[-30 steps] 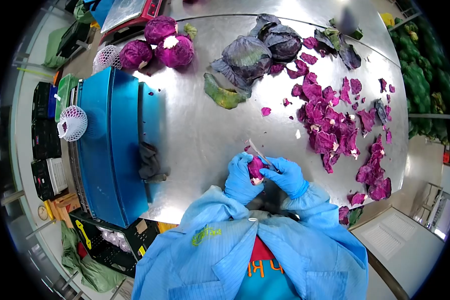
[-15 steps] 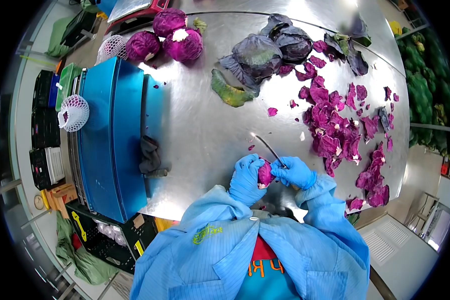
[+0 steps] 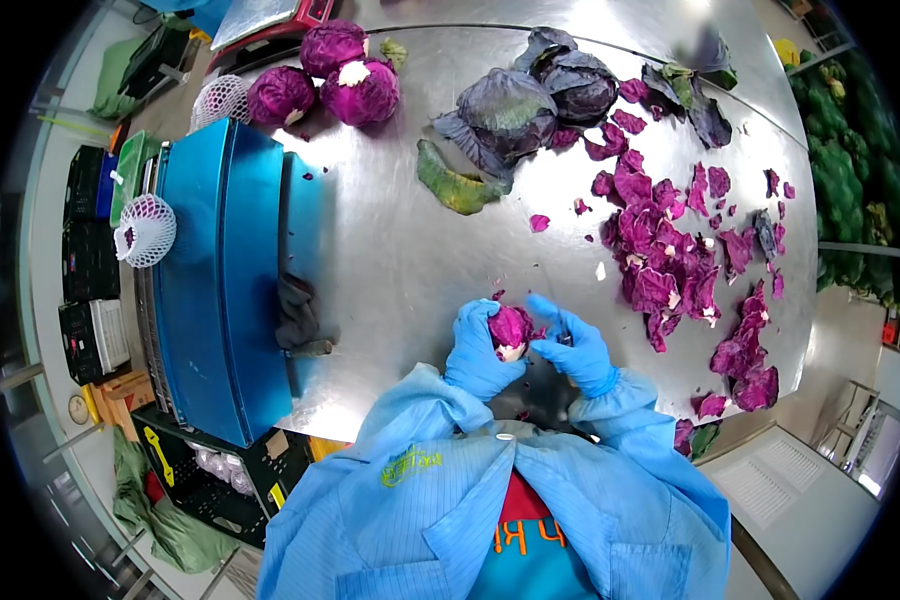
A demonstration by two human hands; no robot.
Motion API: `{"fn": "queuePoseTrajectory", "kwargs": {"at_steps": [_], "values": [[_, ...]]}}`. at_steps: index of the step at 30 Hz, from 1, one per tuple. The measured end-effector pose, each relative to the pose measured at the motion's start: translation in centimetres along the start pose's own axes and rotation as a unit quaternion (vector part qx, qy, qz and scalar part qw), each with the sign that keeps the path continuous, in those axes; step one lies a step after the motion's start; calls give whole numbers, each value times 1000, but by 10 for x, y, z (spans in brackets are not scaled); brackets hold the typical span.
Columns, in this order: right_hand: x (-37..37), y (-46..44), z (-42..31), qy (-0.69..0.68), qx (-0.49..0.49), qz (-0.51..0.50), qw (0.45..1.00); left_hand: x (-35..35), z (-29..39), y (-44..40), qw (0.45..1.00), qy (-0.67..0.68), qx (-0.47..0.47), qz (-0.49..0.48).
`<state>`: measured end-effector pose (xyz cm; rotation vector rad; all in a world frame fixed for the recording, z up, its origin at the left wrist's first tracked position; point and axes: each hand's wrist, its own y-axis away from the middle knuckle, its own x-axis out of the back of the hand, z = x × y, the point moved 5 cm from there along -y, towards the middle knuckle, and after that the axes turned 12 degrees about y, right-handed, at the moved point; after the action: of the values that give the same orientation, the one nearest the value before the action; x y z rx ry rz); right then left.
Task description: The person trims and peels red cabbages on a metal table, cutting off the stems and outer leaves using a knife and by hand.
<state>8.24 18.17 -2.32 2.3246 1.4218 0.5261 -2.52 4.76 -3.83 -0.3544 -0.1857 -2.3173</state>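
A small red cabbage (image 3: 511, 328), its pale stem end facing me, sits in the grip of my left hand (image 3: 478, 355) near the table's front edge. Close to its right side is my right hand (image 3: 582, 352), closed round the dark part of a knife (image 3: 566, 339); the blade is hard to make out here. A torn bit of purple leaf shows between the cabbage and my right fingers. Beyond my hands lie whole cabbages in dark outer leaves (image 3: 510, 110) and a green curved leaf (image 3: 458, 180). Peeled purple leaves (image 3: 660, 260) are heaped to the right.
Several trimmed red cabbages (image 3: 361, 92) stand at the back left beside a red scale (image 3: 288, 38). A blue metal box (image 3: 205, 280) with a white foam net (image 3: 147, 232) takes up the left side. A dark cloth (image 3: 296, 312) lies against it. Green net sacks (image 3: 850, 170) are at right.
My left hand has shifted slightly left with the cabbage, which now shows more of its side. My right hand has drawn a little away, and the knife blade no longer sticks out forward.
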Motion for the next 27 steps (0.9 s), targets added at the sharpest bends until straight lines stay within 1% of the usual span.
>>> {"fn": "queuePoseTrajectory", "kwargs": {"at_steps": [2,3,4,5,6,7,8,9,10,12,13,15,16,17,18,20,22,24,25,27], "values": [[-14,0,2,-5,58,6,998,-3,-11,4,1000,16,-8,25],[-16,6,-6,5,84,-42,996,-3,-17,9,999,17,8,42],[-15,16,-19,-77,-47,-244,966,-3,-22,15,998,18,24,59],[-9,21,-28,-71,-53,-337,937,-2,-25,19,996,20,40,75],[-7,28,-31,-64,-59,-425,901,1,-18,17,999,5,42,30],[0,28,-20,-67,-57,-341,936,14,-5,16,999,-10,44,-17],[8,16,-34,-28,50,-182,982,28,5,16,996,-26,46,-65],[20,8,-25,43,-4,-75,996,37,-1,17,980,6,142,-138],[33,0,-14,112,-57,32,992,32,-25,14,919,123,251,-278],[46,-21,7,62,-31,121,990,50,-23,15,948,-83,205,-228],[51,-27,13,36,-19,164,986,52,-7,7,962,-100,132,-215],[53,-31,22,11,-48,175,983,47,26,-11,972,-130,-20,-193],[55,-31,27,1,-63,181,981,37,23,-11,960,-93,-28,-263],[61,-29,37,24,-26,203,979,25,16,-6,942,-54,-34,-330],[71,-23,49,21,-21,242,970,14,11,0,918,-15,-39,-394],[97,-7,71,12,-9,317,948,5,6,5,933,-17,-36,-359],[133,21,112,-49,-91,406,908,1,-2,7,938,-29,-44,-342],[158,51,115,-18,-112,432,895,4,0,9,949,-21,-48,-309],[165,58,114,51,-74,446,891,5,2,8,956,-17,-51,-290],[172,67,109,183,2,465,866,9,5,3,967,34,4,-253]]}}
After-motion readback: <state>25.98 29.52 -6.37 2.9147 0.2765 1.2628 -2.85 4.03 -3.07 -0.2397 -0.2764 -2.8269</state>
